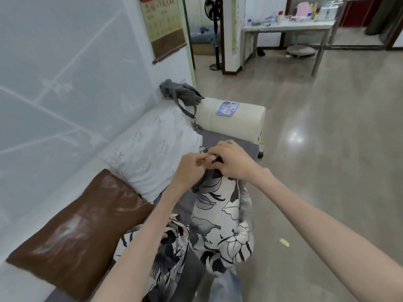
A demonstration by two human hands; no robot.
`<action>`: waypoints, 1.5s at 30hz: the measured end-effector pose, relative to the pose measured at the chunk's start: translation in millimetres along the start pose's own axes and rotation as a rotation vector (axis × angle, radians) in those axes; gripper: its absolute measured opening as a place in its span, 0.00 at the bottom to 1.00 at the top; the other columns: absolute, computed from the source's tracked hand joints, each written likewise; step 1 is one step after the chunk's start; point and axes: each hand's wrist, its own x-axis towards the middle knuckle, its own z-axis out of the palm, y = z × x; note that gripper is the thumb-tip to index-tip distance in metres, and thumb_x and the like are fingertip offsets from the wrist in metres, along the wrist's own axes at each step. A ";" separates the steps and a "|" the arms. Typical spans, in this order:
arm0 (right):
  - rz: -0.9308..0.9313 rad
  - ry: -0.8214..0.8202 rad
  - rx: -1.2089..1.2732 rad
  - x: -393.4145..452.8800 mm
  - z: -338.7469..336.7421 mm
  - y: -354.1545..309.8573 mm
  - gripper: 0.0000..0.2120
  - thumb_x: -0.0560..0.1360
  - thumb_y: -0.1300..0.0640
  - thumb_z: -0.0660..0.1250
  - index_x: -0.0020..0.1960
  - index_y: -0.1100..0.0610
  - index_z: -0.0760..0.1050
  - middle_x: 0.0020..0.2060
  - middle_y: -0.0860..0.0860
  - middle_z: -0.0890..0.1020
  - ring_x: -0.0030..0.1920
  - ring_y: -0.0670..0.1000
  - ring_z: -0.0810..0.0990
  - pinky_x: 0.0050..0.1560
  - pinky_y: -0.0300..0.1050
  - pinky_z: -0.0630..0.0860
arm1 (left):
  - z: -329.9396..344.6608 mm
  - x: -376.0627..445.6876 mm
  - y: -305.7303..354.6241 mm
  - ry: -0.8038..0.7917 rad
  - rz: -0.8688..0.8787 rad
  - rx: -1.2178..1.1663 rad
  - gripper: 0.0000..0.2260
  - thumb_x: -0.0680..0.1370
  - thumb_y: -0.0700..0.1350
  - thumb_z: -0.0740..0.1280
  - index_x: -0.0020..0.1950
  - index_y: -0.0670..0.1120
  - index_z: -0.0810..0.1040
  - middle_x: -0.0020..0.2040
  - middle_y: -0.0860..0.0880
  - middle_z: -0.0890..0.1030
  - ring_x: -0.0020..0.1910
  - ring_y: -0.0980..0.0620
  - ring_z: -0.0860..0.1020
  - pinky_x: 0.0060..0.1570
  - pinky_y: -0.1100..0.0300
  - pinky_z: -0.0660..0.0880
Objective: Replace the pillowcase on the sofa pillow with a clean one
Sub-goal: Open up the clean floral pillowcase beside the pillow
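Observation:
A pillow in a black, grey and white leaf-print pillowcase (pixel 222 216) stands on end on the sofa seat in front of me. My right hand (pixel 231 161) grips the top end of that pillowcase. My left hand (pixel 192 168) pinches something small at the same top edge, right beside the right hand's fingers. A second piece of the same leaf-print fabric (pixel 168 256) lies lower left, partly under my left forearm. A white pillow (pixel 152 151) leans against the sofa back.
A brown leather cushion (pixel 76 232) lies at the left on the sofa. A grey cloth (pixel 181 92) hangs over the cream armrest (pixel 235 125), which bears a blue card. Shiny floor spreads to the right; a table (pixel 287 29) and a fan stand far back.

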 end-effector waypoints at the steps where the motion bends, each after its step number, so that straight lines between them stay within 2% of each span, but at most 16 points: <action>1: 0.003 -0.018 -0.060 12.3 3.3 10.5 0.06 0.71 0.54 0.68 0.46 0.54 0.77 0.36 0.49 0.79 0.44 0.52 0.76 0.54 0.47 0.68 | 1.1 12.0 -7.7 -0.004 0.005 0.024 0.08 0.78 0.45 0.67 0.46 0.46 0.85 0.23 0.60 0.73 0.26 0.63 0.68 0.32 0.68 0.63; 3: 0.020 -0.016 -0.100 35.1 10.2 29.0 0.06 0.71 0.52 0.68 0.41 0.55 0.78 0.32 0.51 0.79 0.40 0.54 0.76 0.52 0.47 0.68 | 4.0 37.1 -23.5 0.020 -0.006 0.036 0.06 0.77 0.47 0.68 0.44 0.48 0.84 0.24 0.58 0.74 0.27 0.62 0.68 0.34 0.64 0.65; 6: 0.036 -0.005 -0.075 64.5 16.1 55.0 0.07 0.72 0.55 0.67 0.37 0.57 0.78 0.30 0.53 0.80 0.36 0.56 0.76 0.46 0.45 0.67 | 5.0 73.2 -50.9 0.086 -0.076 -0.046 0.05 0.74 0.51 0.71 0.42 0.51 0.78 0.24 0.59 0.76 0.25 0.64 0.70 0.31 0.69 0.66; 11: 0.068 0.051 0.067 118.7 16.8 108.4 0.06 0.74 0.56 0.66 0.45 0.57 0.81 0.40 0.53 0.84 0.44 0.56 0.79 0.45 0.51 0.74 | -8.9 121.9 -114.6 -0.146 -0.109 0.096 0.08 0.72 0.53 0.71 0.39 0.55 0.72 0.30 0.54 0.73 0.29 0.60 0.69 0.31 0.68 0.63; 14: 0.114 0.154 0.174 152.2 15.3 143.6 0.04 0.73 0.58 0.68 0.43 0.56 0.81 0.38 0.50 0.83 0.42 0.54 0.79 0.43 0.48 0.74 | -20.2 138.4 -161.3 -0.246 -0.210 0.161 0.06 0.72 0.48 0.72 0.46 0.51 0.79 0.36 0.52 0.80 0.34 0.59 0.75 0.36 0.65 0.69; 17: 0.195 0.166 0.221 187.3 11.2 183.9 0.07 0.73 0.56 0.69 0.40 0.59 0.80 0.35 0.53 0.83 0.39 0.56 0.78 0.42 0.51 0.74 | -17.3 131.1 -200.8 -0.323 -0.379 0.366 0.03 0.72 0.43 0.68 0.40 0.50 0.78 0.33 0.55 0.76 0.35 0.53 0.75 0.33 0.61 0.67; 22: 0.257 0.188 0.226 243.1 31.8 256.6 0.04 0.71 0.57 0.70 0.39 0.57 0.81 0.34 0.55 0.83 0.37 0.52 0.76 0.39 0.44 0.70 | -20.2 127.9 -237.4 0.027 -0.696 0.450 0.07 0.72 0.47 0.65 0.35 0.56 0.73 0.30 0.53 0.76 0.35 0.47 0.77 0.30 0.59 0.66; 24: 0.322 0.117 0.240 265.3 47.7 285.5 0.06 0.72 0.56 0.70 0.36 0.54 0.80 0.32 0.54 0.82 0.35 0.54 0.76 0.39 0.48 0.72 | -31.9 136.8 -239.7 0.215 -0.802 0.453 0.05 0.72 0.45 0.67 0.37 0.55 0.78 0.30 0.52 0.77 0.36 0.45 0.77 0.33 0.58 0.70; 27: 0.351 0.034 0.264 298.1 71.3 322.1 0.18 0.72 0.59 0.69 0.27 0.47 0.69 0.22 0.45 0.71 0.27 0.49 0.70 0.30 0.45 0.66 | -47.4 159.7 -232.1 0.350 -0.834 0.537 0.02 0.73 0.48 0.71 0.43 0.53 0.84 0.33 0.47 0.82 0.39 0.43 0.80 0.36 0.55 0.75; 29: 0.342 -0.053 0.253 319.9 82.6 340.4 0.12 0.70 0.65 0.67 0.30 0.53 0.75 0.24 0.48 0.73 0.30 0.53 0.74 0.33 0.46 0.69 | -51.4 181.6 -219.0 0.414 -0.829 0.519 0.03 0.72 0.51 0.72 0.45 0.55 0.85 0.32 0.49 0.83 0.36 0.45 0.81 0.35 0.54 0.76; 32: 0.120 -0.296 0.306 357.3 100.1 338.9 0.12 0.71 0.66 0.65 0.51 0.57 0.82 0.47 0.53 0.84 0.52 0.55 0.80 0.54 0.48 0.76 | -45.4 228.9 -195.1 0.464 -0.788 0.489 0.06 0.71 0.56 0.74 0.43 0.56 0.85 0.29 0.53 0.81 0.31 0.51 0.78 0.30 0.59 0.71; 35: -0.252 -0.559 0.361 373.8 114.9 289.2 0.19 0.74 0.51 0.68 0.64 0.49 0.74 0.59 0.48 0.79 0.63 0.50 0.73 0.66 0.49 0.68 | -25.8 280.6 -170.8 0.384 -0.755 0.559 0.07 0.68 0.60 0.74 0.41 0.58 0.84 0.31 0.56 0.81 0.31 0.56 0.77 0.29 0.60 0.71; 37: -0.365 -0.621 0.373 372.6 127.8 256.6 0.19 0.73 0.50 0.67 0.64 0.46 0.71 0.57 0.49 0.79 0.59 0.51 0.74 0.63 0.51 0.71 | -15.3 308.9 -161.8 0.330 -0.738 0.647 0.07 0.68 0.57 0.74 0.43 0.57 0.83 0.34 0.54 0.82 0.34 0.53 0.79 0.31 0.60 0.71; 39: -0.420 -0.576 0.372 373.1 138.4 238.1 0.14 0.73 0.59 0.67 0.57 0.51 0.74 0.46 0.52 0.81 0.48 0.53 0.78 0.50 0.50 0.77 | -14.0 323.1 -159.1 0.302 -0.727 0.715 0.07 0.69 0.55 0.73 0.45 0.56 0.83 0.37 0.53 0.84 0.38 0.51 0.81 0.34 0.61 0.70; 41: -0.428 -0.534 0.390 379.3 144.0 234.8 0.10 0.71 0.63 0.68 0.51 0.53 0.76 0.35 0.51 0.79 0.40 0.54 0.79 0.35 0.44 0.71 | -23.2 320.9 -158.1 0.305 -0.750 0.743 0.08 0.69 0.55 0.73 0.46 0.57 0.82 0.40 0.54 0.84 0.41 0.52 0.81 0.37 0.60 0.70; 45: -0.447 -0.500 0.495 389.8 150.7 238.8 0.07 0.74 0.63 0.66 0.46 0.52 0.78 0.30 0.45 0.76 0.33 0.49 0.76 0.32 0.40 0.68 | -43.3 281.6 -155.5 0.499 -0.855 0.625 0.10 0.68 0.57 0.75 0.46 0.57 0.81 0.39 0.56 0.84 0.33 0.59 0.76 0.38 0.61 0.71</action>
